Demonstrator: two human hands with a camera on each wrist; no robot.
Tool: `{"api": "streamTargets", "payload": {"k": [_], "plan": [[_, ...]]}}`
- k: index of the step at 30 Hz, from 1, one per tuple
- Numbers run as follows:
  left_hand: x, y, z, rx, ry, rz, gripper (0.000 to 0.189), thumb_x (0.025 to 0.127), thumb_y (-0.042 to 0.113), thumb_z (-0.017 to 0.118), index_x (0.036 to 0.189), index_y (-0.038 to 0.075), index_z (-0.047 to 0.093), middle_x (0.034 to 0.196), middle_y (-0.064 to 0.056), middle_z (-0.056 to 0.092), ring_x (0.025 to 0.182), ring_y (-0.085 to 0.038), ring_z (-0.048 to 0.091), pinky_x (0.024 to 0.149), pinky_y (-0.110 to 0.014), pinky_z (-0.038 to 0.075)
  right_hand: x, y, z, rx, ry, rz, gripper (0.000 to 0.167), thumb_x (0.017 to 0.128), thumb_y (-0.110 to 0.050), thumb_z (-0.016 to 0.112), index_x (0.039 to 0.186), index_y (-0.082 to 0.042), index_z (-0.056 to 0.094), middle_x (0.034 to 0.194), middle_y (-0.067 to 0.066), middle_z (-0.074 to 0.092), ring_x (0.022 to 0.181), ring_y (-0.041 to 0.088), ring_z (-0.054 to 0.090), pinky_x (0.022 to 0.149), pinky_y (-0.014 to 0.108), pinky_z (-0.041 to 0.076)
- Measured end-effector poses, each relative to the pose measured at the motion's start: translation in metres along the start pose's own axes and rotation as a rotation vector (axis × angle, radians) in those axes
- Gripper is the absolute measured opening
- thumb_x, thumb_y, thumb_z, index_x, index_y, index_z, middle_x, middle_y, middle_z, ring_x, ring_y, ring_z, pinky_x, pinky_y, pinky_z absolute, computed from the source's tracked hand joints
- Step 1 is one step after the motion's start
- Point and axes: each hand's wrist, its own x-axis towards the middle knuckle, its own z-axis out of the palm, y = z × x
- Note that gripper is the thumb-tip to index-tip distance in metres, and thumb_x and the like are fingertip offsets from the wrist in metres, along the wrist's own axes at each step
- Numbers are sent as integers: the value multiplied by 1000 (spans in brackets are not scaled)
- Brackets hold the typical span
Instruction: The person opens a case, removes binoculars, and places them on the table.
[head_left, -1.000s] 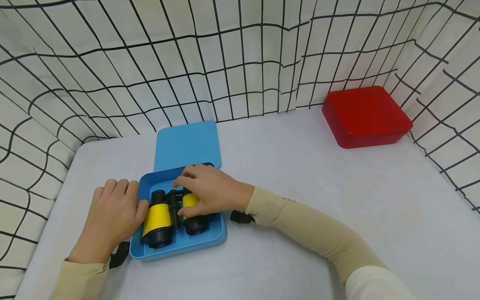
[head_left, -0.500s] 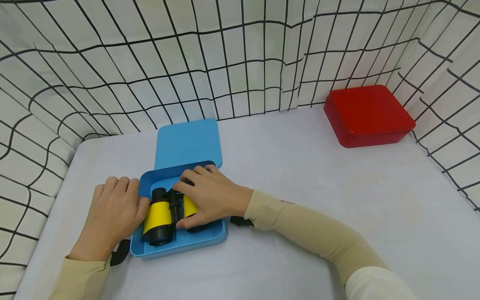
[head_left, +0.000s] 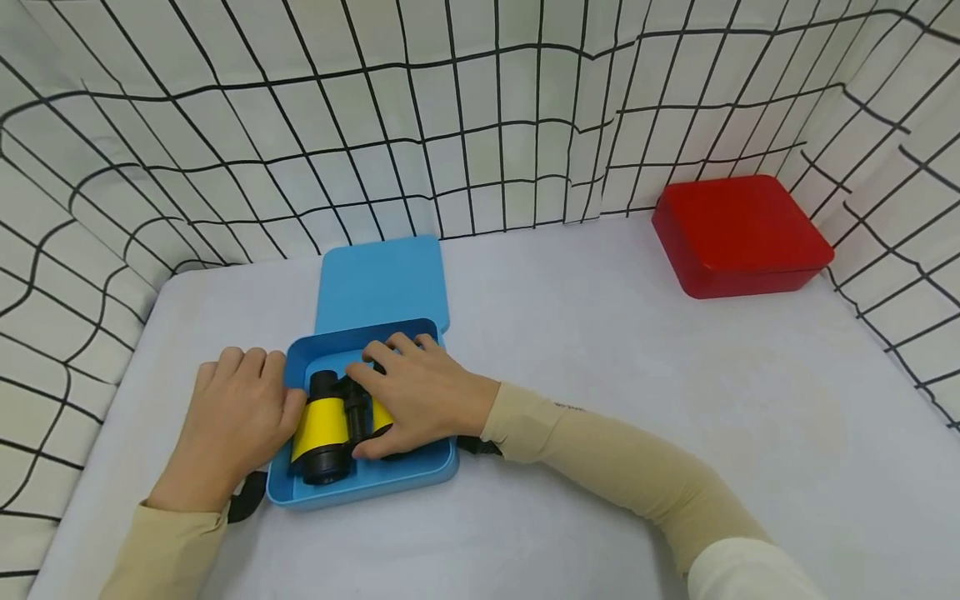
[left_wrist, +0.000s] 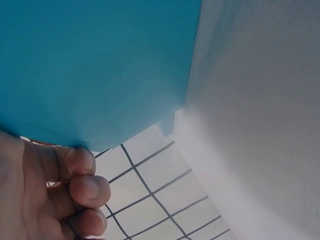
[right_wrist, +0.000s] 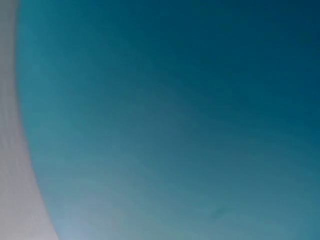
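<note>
Overlapping the binoculars (one barrel mostly hidden) is the right hand.

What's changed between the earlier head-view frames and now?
The right hand has spread wider toward the near side of the blue box, covering more of the right half of the binoculars; a firm grip can't be confirmed. The left hand stays at the box's left wall. Binoculars, blue lid and red box look unmoved.
</note>
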Motion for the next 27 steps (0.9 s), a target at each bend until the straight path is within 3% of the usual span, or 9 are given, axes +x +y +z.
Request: {"api": "streamTargets", "payload": {"k": [7, 17, 21, 27], "plan": [[0, 0, 0, -3, -25, -10, 25, 93, 23, 56, 87, 0, 47, 73, -11, 42, 75, -31, 38, 67, -39, 25, 2, -5, -4, -43, -50, -8, 93, 84, -86, 51, 153, -24, 43, 147, 0, 52, 129, 22, 51, 107, 49, 47], [0, 1, 1, -13, 5, -4, 24, 93, 22, 56, 84, 0, 47, 71, -10, 42, 73, -29, 37, 66, -36, 23, 7, -13, -10, -123, -94, -42, 90, 85, -81, 53, 152, -22, 42, 143, -1, 56, 126, 21, 52, 106, 48, 48], [1, 1, 1, -12, 21, 1, 25, 92, 22, 55, 82, 1, 47, 70, -10, 42, 72, -28, 37, 65, -35, 23, 10, -15, -11, -170, -101, -66, 87, 86, -80, 52, 147, -19, 47, 139, -4, 58, 122, 18, 53, 107, 45, 47], [1, 0, 2, -14, 18, 2, 25, 92, 22, 56, 82, 1, 46, 70, -10, 41, 71, -28, 37, 65, -36, 23, 12, -18, -15, -214, -107, -105, 84, 88, -78, 51, 143, -14, 51, 136, -2, 59, 111, 15, 54, 98, 30, 50]]}}
